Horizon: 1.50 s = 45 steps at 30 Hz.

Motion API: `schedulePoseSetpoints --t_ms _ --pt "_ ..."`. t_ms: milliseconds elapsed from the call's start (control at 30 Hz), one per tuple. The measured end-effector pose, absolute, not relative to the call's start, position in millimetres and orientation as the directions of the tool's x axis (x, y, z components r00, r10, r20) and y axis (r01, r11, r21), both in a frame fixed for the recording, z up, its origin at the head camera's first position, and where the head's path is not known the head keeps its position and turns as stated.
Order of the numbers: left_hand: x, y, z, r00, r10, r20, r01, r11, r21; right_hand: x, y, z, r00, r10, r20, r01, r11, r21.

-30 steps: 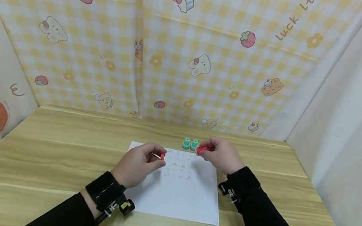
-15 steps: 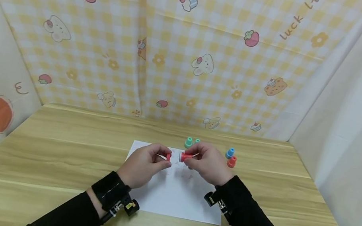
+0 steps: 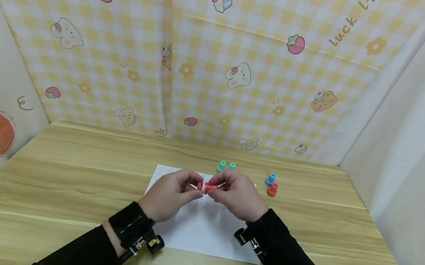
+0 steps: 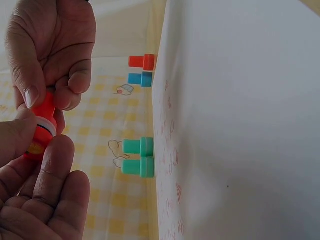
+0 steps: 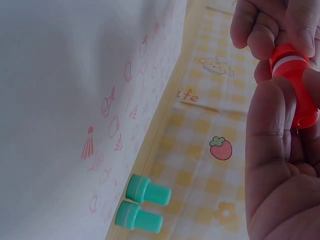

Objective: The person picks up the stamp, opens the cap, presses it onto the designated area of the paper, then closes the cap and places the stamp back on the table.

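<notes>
Above the sheet of paper, my left hand (image 3: 167, 195) pinches a small red cap (image 4: 34, 149) between thumb and fingers. My right hand (image 3: 241, 199) grips the narrow handle of a red toy stamp (image 5: 301, 92). Cap and stamp meet end to end, held sideways, with a white ring (image 4: 47, 125) between the red parts. Whether the cap is fully seated cannot be told. Under both hands lies the white paper (image 3: 215, 237), marked with rows of small red prints (image 5: 114, 125). Fingers partly cover the stamp and cap.
Two green stamps (image 4: 137, 167) stand upright at the paper's far edge. Right of them are a blue stamp (image 3: 270, 179) and another red stamp (image 3: 272, 190), close together. A yellow checked cloth (image 3: 209, 56) hangs behind the wooden table (image 3: 79, 185).
My right hand has brought the red stamp leftward from beside the green stamps to the cap in my left hand. The two parts now touch. My left hand has barely moved.
</notes>
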<state>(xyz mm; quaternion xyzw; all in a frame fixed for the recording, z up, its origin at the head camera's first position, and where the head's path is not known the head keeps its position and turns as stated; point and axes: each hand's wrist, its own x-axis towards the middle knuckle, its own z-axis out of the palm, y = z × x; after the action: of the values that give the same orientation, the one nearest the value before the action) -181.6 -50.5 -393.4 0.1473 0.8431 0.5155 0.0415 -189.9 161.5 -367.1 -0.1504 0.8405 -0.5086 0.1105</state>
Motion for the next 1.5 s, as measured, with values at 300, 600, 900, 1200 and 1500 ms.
schedulePoseSetpoints --t_ms 300,600,900,1200,1500 --pt "-180.8 -49.8 -393.3 -0.951 0.298 0.079 0.206 0.422 0.883 -189.4 159.8 -367.8 -0.931 -0.362 -0.04 -0.138 0.451 -0.882" --pt "-179.9 -49.0 -392.6 -0.951 0.302 0.072 0.203 0.431 0.879 -188.3 158.6 -367.1 -0.931 -0.362 -0.053 -0.124 0.447 -0.886" --pt "-179.4 -49.1 -392.4 -0.948 0.311 0.071 0.207 0.429 0.88 -188.1 158.8 -368.0 -0.932 -0.359 -0.06 -0.119 0.457 -0.881" --pt "-179.5 -48.8 -392.2 -0.947 0.315 0.069 0.209 0.438 0.874 -186.4 158.1 -368.1 -0.932 -0.358 -0.051 -0.13 0.463 -0.877" --pt "-179.6 -49.0 -393.7 -0.947 0.312 0.077 0.223 0.466 0.856 -185.6 157.7 -371.2 -0.931 -0.363 -0.03 -0.155 0.471 -0.869"
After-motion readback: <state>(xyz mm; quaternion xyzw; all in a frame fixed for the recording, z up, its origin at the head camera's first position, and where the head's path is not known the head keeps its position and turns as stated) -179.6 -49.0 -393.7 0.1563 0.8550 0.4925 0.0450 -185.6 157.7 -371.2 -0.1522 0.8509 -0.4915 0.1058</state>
